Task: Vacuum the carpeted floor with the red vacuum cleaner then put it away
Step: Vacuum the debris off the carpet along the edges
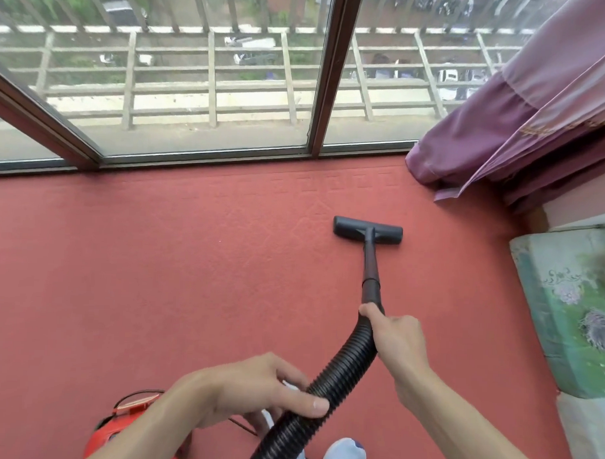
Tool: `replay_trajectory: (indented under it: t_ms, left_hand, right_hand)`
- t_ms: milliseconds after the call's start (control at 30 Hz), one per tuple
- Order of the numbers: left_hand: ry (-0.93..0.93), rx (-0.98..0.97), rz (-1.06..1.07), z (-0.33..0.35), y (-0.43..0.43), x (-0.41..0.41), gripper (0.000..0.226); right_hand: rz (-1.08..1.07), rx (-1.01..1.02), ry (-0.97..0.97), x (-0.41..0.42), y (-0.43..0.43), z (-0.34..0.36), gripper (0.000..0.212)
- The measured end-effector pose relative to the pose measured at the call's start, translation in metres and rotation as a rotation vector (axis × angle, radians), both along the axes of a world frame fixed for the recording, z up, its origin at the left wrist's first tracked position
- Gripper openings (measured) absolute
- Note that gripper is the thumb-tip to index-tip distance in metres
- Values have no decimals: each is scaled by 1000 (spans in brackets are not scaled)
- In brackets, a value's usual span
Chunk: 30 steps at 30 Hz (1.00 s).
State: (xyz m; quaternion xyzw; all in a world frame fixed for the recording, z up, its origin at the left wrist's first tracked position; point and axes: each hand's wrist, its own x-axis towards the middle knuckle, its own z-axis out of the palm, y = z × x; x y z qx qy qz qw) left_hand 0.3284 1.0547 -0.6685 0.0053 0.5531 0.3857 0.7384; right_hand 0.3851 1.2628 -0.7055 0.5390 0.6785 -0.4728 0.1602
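Note:
The red carpet (155, 275) covers the floor up to the window. A black floor nozzle (368, 230) lies flat on it, joined to a black wand (372, 266). My right hand (395, 339) grips the wand where the ribbed black hose (337, 378) begins. My left hand (254, 389) holds the hose lower down, thumb on top. The red vacuum cleaner body (115, 432) sits at the bottom left, partly hidden behind my left forearm.
A large sliding window (208, 147) with a dark frame runs along the carpet's far edge. A purple curtain (524, 110) hangs down at the right. A floral mattress (572, 307) borders the carpet on the right. My socked foot (344, 454) stands beside the hose.

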Motion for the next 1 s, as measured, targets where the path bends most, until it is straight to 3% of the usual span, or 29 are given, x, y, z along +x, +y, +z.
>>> replay_trajectory:
  t_ms: [167, 333, 500, 800, 1000]
  left_hand:
    - [29, 8, -23, 5, 1, -20, 40]
    - [206, -105, 172, -16, 18, -11, 40]
    - [154, -104, 332, -27, 22, 7, 27]
    - [-55, 66, 16, 11, -8, -20, 29]
    - [63, 11, 69, 6, -9, -10, 35]
  right_hand:
    - [-47, -55, 15, -14, 2, 0, 36]
    - [-115, -79, 49, -57, 18, -37, 41]
    - [-125, -97, 38, -61, 22, -57, 49]
    - [-94, -70, -26, 2, 12, 8, 36]
    - [-128, -103, -8, -11, 4, 2, 31]
